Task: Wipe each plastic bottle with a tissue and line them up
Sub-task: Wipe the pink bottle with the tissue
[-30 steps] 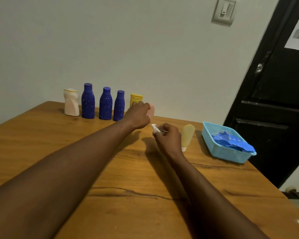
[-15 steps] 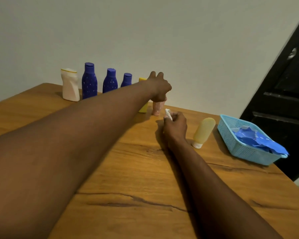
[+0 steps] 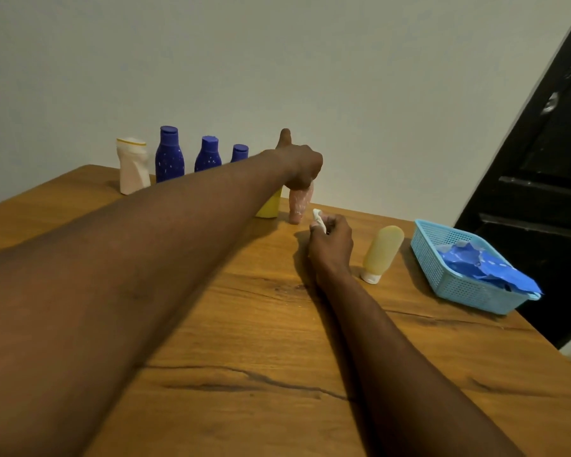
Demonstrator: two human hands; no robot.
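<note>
A row of bottles stands along the wall: a cream bottle [image 3: 132, 166], three dark blue bottles [image 3: 169, 156], then a yellow bottle [image 3: 271, 206] partly hidden by my left arm. My left hand [image 3: 302, 166] grips the top of a pink tube [image 3: 300, 202] standing upright at the right end of the row. My right hand [image 3: 331, 240] rests on the table just in front, pinching a crumpled white tissue [image 3: 318, 217]. A pale yellow tube [image 3: 382, 252] stands cap-down to its right.
A light blue plastic basket [image 3: 442, 275] with blue wrappers inside sits near the right table edge. A dark door [image 3: 541, 159] is behind it. The wooden table [image 3: 261, 357] has a long crack near the front.
My left hand carried the pink tube to the end of the row and set it upright next to the yellow bottle. The right hand kept the tissue, and the view shifted.
</note>
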